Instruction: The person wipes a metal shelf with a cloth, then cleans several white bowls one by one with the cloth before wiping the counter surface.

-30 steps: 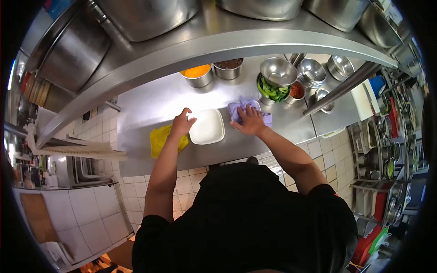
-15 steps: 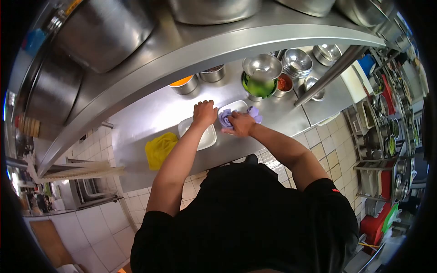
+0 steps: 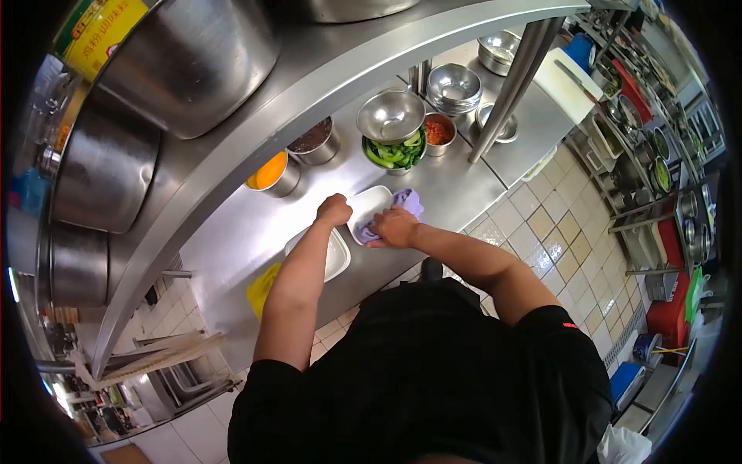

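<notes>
Two white plastic trays sit side by side on the steel counter. My left hand (image 3: 334,209) is closed at the left rim of the upper tray (image 3: 372,198), its fingertips partly hidden. My right hand (image 3: 395,227) grips a bunched purple cloth (image 3: 409,203) and presses it into the lower right part of that tray. Under my left forearm lies the second white tray (image 3: 338,257), partly covered by the arm. A yellow cloth (image 3: 263,291) rests to the left of my forearm.
Behind the trays stand pots of orange food (image 3: 270,170), dark food (image 3: 311,138), green vegetables (image 3: 395,155) and chopped red food (image 3: 439,133). A steel bowl (image 3: 391,116) sits beside the greens. An overhead shelf (image 3: 309,85) and its post (image 3: 514,93) cross the view.
The camera view has turned, so the counter items appear shifted left. My right hand has moved the purple cloth within the tray. My left hand stays at the tray's rim.
</notes>
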### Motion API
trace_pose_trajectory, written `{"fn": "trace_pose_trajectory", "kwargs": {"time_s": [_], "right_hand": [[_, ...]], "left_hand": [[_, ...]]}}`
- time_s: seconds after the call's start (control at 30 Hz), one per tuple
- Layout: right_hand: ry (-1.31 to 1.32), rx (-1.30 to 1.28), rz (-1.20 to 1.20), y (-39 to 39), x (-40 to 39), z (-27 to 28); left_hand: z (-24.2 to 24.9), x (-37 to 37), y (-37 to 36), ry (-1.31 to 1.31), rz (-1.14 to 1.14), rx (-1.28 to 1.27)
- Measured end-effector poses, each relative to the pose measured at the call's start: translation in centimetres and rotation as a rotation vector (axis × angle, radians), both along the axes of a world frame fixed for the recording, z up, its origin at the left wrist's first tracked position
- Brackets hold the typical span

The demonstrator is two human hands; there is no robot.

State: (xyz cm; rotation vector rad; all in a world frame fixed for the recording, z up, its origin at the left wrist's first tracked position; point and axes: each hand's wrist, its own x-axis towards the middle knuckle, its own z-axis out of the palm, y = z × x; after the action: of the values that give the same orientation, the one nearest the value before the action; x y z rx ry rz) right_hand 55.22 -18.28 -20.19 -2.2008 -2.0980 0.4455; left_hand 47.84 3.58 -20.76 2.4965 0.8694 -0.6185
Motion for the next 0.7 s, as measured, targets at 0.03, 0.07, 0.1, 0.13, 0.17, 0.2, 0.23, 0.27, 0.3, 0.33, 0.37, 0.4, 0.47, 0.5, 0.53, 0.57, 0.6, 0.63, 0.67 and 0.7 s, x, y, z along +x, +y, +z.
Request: {"fn": "trace_pose_trajectory", "kwargs": {"time_s": [0.03,0.07,0.1,0.13,0.17,0.2,0.23,0.27,0.3,0.33,0.37,0.4,0.47,0.5,0.53,0.57,0.6,0.63,0.67,0.7], "right_hand": [[0.006,0.139,0.02,-0.9,0.8,0.1],[0.006,0.141,0.021,-1.9,1.6,0.6],[0.098,0.084,-0.108,-3.0,2.4,2.0],[0.19,0.022,-0.233,-4.0,2.9,2.9],[0.287,0.038,-0.434,-5.2,3.6,3.1],[0.38,0.051,-0.631,-6.2,4.2,3.1],[0.377,0.039,-0.614,-6.9,4.3,2.5],[0.958,0.212,-0.835,-7.2,3.9,2.4],[1.55,0.388,-1.033,-7.1,3.5,2.3],[1.552,0.371,-1.022,-6.6,2.8,2.0],[1.911,0.385,-1.009,-5.4,1.1,4.3],[2.271,0.391,-0.975,-4.6,0.0,5.5],[2.396,0.287,-0.813,-2.9,-0.7,4.2],[2.436,0.265,-0.781,-2.3,-0.6,2.9],[2.478,0.245,-0.749,-1.6,-0.6,1.6],[2.46,0.279,-0.747,-1.4,-0.6,1.1],[2.441,0.312,-0.747,-1.1,-0.8,2.0],[2.367,0.345,-0.778,-0.8,-0.7,2.9],[2.367,0.332,-0.777,-1.0,-0.5,4.7],[2.439,0.364,-0.777,-1.5,-0.2,6.4]], "left_hand": [[0.1,-0.1,-0.2,-0.01,0.009,0.011],[1.2,-0.1,-0.5,-0.01,0.01,0.012],[2.2,-0.2,-0.8,-0.01,-0.002,0.033],[2.9,-0.6,-1.0,-0.009,-0.01,0.051],[3.3,-1.5,-0.8,-0.091,0.029,0.065],[3.9,-2.4,-0.6,-0.141,0.056,0.076],[4.5,-3.2,-0.4,-0.148,0.055,0.062],[4.7,-4.0,-0.2,-0.154,0.053,0.05],[5.1,-4.6,-0.5,-0.184,0.032,-0.001],[3.5,-5.4,-0.9,-0.337,-0.016,-0.031],[4.4,-5.5,-2.6,-0.307,-0.005,-0.12],[5.4,-5.1,-4.7,-0.28,0.004,-0.208],[2.4,-6.1,-8.4,-0.552,0.255,-0.713],[3.2,-7.1,-9.2,-0.559,0.269,-0.706],[4.0,-8.1,-9.7,-0.52,0.339,-0.708],[4.6,-9.1,-10.1,-0.479,0.407,-0.711],[3.4,-10.7,-9.8,-0.48,0.418,-0.707],[1.8,-12.7,-8.8,-0.59,0.439,-0.652],[0.9,-14.7,-7.4,-0.698,0.459,-0.597],[1.3,-16.8,-5.8,-0.65,0.483,-0.486]]}}
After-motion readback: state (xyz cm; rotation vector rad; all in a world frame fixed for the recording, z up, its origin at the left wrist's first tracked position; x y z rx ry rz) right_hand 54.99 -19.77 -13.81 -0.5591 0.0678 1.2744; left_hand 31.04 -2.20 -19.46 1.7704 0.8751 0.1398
